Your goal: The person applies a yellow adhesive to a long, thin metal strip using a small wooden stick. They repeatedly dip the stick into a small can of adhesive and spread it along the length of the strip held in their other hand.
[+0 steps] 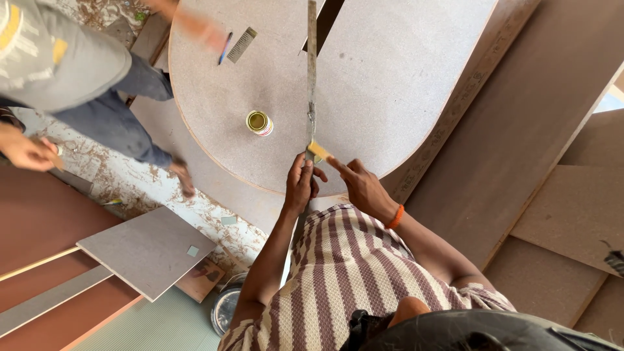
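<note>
Workshop floor stacked with brown boards; rounded grey desk (260, 97) carries an open tin (259, 122). Left hand (300, 185) fingers grip the near end of a thin upright strip (311, 71). Right hand (361, 188) fingers pinch a small yellow block (319, 151) against it.

One small round tin (259, 122) stands upright, lid off, on the rounded grey bench (390, 78), just left of the long upright strip. Gold rim; white label with red markings wraps its side. No signs or screens observed.
</note>
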